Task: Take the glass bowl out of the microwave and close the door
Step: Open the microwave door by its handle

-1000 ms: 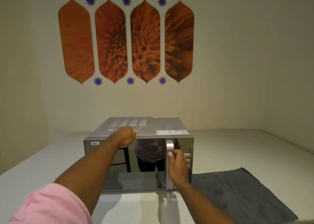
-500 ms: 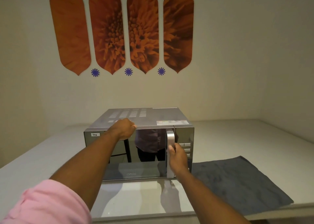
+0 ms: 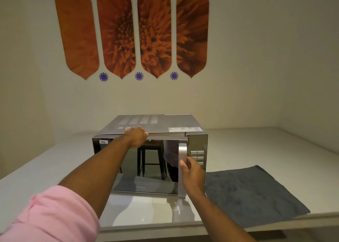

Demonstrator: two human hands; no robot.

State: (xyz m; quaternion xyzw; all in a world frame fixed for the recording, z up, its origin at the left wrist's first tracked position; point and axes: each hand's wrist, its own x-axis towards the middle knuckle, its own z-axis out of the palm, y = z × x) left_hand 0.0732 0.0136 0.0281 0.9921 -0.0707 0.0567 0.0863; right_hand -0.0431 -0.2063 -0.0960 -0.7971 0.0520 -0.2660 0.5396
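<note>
A silver microwave [image 3: 161,124] with a mirrored door [image 3: 150,168] stands on the white counter. The door is slightly ajar, with a narrow gap along its top edge. My right hand [image 3: 192,175] grips the vertical silver door handle [image 3: 182,150] near its middle. My left hand [image 3: 136,136] rests flat on the microwave's top front edge, fingers pressing down. The glass bowl is hidden behind the mirrored door.
A dark grey cloth [image 3: 253,194] lies flat on the counter [image 3: 275,150] right of the microwave, reaching the front edge. The control panel [image 3: 197,150] sits right of the handle. A wall stands close behind, with orange flower panels [image 3: 132,30].
The door has swung out a little, opening a gap at its top edge. My right hand slid lower on the handle. The view has moved back from the counter.
</note>
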